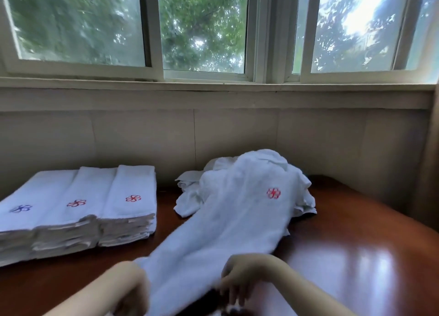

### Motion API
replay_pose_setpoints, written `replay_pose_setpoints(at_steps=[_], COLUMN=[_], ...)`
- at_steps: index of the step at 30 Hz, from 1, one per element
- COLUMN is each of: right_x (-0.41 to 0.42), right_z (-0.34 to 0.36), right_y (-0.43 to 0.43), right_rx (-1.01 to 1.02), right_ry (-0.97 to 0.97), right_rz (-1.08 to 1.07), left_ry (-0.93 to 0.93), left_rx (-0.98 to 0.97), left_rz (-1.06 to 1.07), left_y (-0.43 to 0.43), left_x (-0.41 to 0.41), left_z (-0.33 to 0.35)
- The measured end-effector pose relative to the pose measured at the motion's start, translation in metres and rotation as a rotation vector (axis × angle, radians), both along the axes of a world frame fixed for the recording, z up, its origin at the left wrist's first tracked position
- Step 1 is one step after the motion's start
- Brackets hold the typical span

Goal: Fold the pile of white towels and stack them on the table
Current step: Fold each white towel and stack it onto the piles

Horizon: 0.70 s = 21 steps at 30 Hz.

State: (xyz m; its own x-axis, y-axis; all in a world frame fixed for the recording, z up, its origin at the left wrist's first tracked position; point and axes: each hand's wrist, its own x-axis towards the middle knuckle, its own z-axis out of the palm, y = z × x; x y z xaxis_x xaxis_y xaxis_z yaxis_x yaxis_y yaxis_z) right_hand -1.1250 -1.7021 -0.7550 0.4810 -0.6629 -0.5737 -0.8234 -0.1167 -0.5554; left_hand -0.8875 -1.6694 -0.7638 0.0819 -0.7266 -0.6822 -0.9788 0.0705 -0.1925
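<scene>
The left hand (129,289) and right hand (237,280), fingers curled, are gripping one towel (225,232) trailing from one pile (190,197) at one o'clock on the table (356,256); three folded stacks (78,204) are sitting at ten o'clock.

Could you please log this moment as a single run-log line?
towel: unfolded, one end on pile | left hand, right hand: at its other end, grip blurred | folded stacks: three, left on table

White-framed sliding windows (152,25) over a wide sill (213,94), green trees (71,18) outside.
</scene>
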Motion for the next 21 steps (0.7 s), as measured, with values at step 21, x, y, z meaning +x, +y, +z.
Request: replay_pose_setpoints(at_steps=[21], right_x=[0.013], right_z=[-0.016], right_y=[0.064], right_rx=[-0.596], right_ry=[0.113], right_rz=[-0.124], left_ry=[0.282], left_rx=[-0.599], left_rz=[0.332], left_y=[0.055], left_x=[0.072], left_z=[-0.015])
